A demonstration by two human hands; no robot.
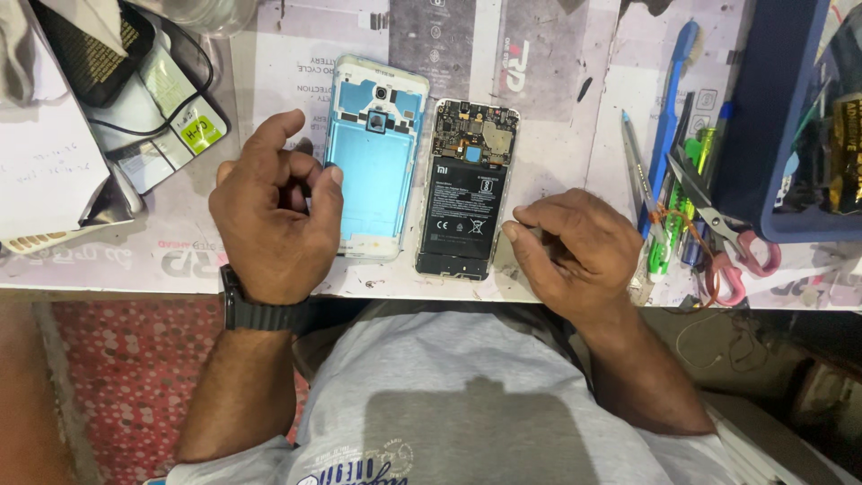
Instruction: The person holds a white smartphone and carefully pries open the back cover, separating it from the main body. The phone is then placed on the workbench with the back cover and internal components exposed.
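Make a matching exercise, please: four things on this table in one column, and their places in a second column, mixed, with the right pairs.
Things:
1. blue back cover
2. opened phone
3. scissors
4. left hand

Places:
A. between the back cover and the right hand
B. at the right, among pens, beside the blue tray
C. just left of the back cover
D. between the left hand and the opened phone

Pairs: 1-D, 2-A, 3-B, 4-C
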